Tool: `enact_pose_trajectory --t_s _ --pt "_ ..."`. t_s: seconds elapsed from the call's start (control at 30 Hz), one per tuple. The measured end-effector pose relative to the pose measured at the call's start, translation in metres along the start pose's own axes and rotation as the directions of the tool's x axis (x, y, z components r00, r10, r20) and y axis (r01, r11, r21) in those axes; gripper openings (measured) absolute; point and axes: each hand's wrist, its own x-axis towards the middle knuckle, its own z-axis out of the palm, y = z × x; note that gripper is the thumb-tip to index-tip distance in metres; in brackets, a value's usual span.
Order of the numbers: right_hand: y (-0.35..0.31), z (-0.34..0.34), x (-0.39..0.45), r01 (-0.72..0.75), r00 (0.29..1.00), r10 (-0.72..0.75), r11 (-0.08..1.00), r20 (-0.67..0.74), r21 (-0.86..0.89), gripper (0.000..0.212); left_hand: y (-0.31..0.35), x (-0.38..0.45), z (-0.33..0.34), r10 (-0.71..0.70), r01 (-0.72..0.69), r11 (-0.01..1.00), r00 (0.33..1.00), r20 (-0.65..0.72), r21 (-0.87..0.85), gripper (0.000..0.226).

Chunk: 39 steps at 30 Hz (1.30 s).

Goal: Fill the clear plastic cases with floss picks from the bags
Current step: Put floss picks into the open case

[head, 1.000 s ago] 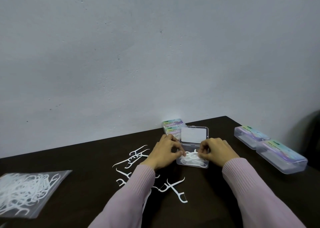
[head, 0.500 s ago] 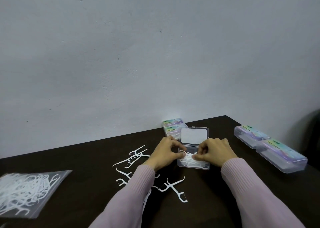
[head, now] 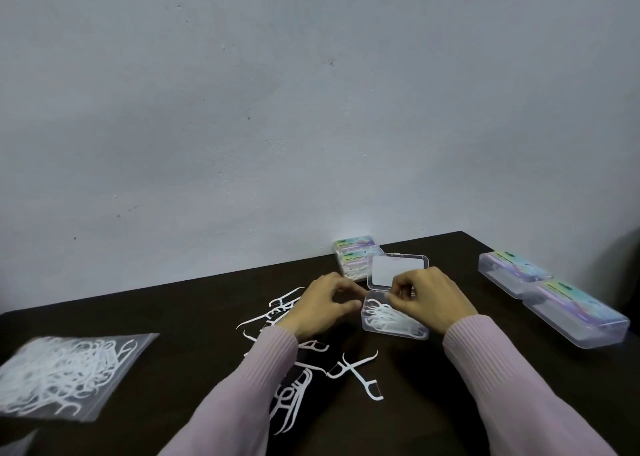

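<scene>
Pale grey wall (head: 311, 109) rises behind a dark worktop (head: 194, 303). Near the middle stands an open clear case (head: 391, 324), its lid (head: 398, 270) tipped up at the back and a layer of white floss picks (head: 384, 317) lying inside. Both hands, in pink sleeves (head: 502, 369), meet at this case. The left hand (head: 318, 303) is at the case's left end, fingers (head: 349, 305) curled with the tips at the rim; whether they pinch a pick cannot be told. The right hand (head: 429, 299) hovers over the case's right half, its fingers (head: 398, 287) bent down and drawn together above the picks; whether they hold one is also unclear.

Loose picks (head: 356, 369) lie scattered on the worktop, left of the case and nearer the person, partly under the left forearm. A clear bag (head: 65, 372) full of picks lies flat at the far left. Behind the open case, against the wall, are two closed cases with coloured labels (head: 353, 253), apparently stacked. At the far right two larger closed cases (head: 568, 317) with the same labels lie touching end to end.
</scene>
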Motion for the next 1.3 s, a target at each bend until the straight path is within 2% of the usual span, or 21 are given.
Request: enact_pose_trajectory --t_s 0.1,0.23,0.33,0.47,0.53,0.6,0.73,0.83,0.97,1.1,1.17,1.23,1.3 --pt "-0.015 -0.003 -0.002 0.076 0.993 -0.079 0.996 0.082 0.046 0.010 -0.011 -0.018 -0.010 -0.040 0.040 0.999 0.999 0.033 0.009 0.021" --pt "-0.034 0.000 -0.007 0.108 0.942 -0.143 0.986 0.304 0.128 0.014 -0.018 -0.047 -0.028 -0.077 0.076 0.997 0.997 0.024 0.033 0.022" --pt "-0.046 0.009 -0.018 0.137 0.880 -0.160 0.987 0.448 0.082 0.031 -0.022 -0.076 -0.041 -0.140 0.133 0.985 0.989 0.056 0.113 0.041" --pt "-0.050 0.013 -0.029 0.162 0.853 -0.140 0.987 0.502 0.000 0.054 -0.026 -0.113 -0.046 -0.234 0.214 0.965 0.963 0.130 0.150 0.080" --pt "-0.050 0.011 -0.035 0.189 0.856 -0.146 0.981 0.495 -0.036 0.052 -0.024 -0.124 -0.044 -0.263 0.232 0.954 0.953 0.154 0.191 0.092" --pt "-0.050 0.011 -0.040 0.199 0.874 -0.162 0.979 0.458 -0.034 0.041 -0.023 -0.131 -0.042 -0.256 0.211 0.942 0.955 0.151 0.260 0.099" --pt "-0.051 0.012 -0.045 0.186 0.903 -0.167 0.982 0.396 -0.011 0.012 -0.026 -0.134 -0.043 -0.231 0.199 0.952 0.965 0.120 0.232 0.091" --pt "-0.056 0.016 -0.046 0.185 0.904 -0.157 0.982 0.399 -0.034 0.004 -0.034 -0.131 -0.046 -0.215 0.204 0.971 0.973 0.079 0.125 0.079" --pt "-0.067 0.023 -0.042 0.229 0.902 -0.198 0.973 0.384 -0.035 0.008 -0.043 -0.126 -0.045 -0.198 0.199 0.980 0.980 0.023 -0.031 0.058" --pt "-0.077 0.029 -0.035 0.282 0.906 -0.246 0.957 0.343 -0.059 0.009 -0.047 -0.128 -0.047 -0.192 0.188 0.978 0.981 -0.040 -0.088 0.053" --pt "-0.080 0.030 -0.033 0.270 0.912 -0.232 0.961 0.338 -0.067 0.022 -0.051 -0.133 -0.054 -0.195 0.194 0.980 0.981 -0.023 -0.048 0.053" --pt "-0.078 0.030 -0.030 0.224 0.897 -0.169 0.970 0.408 -0.091 0.040 -0.055 -0.140 -0.062 -0.211 0.208 0.976 0.977 0.036 0.064 0.058" --pt "-0.076 0.026 -0.030 0.217 0.868 -0.138 0.969 0.478 -0.115 0.038 -0.060 -0.149 -0.069 -0.250 0.241 0.961 0.967 0.054 0.136 0.061"
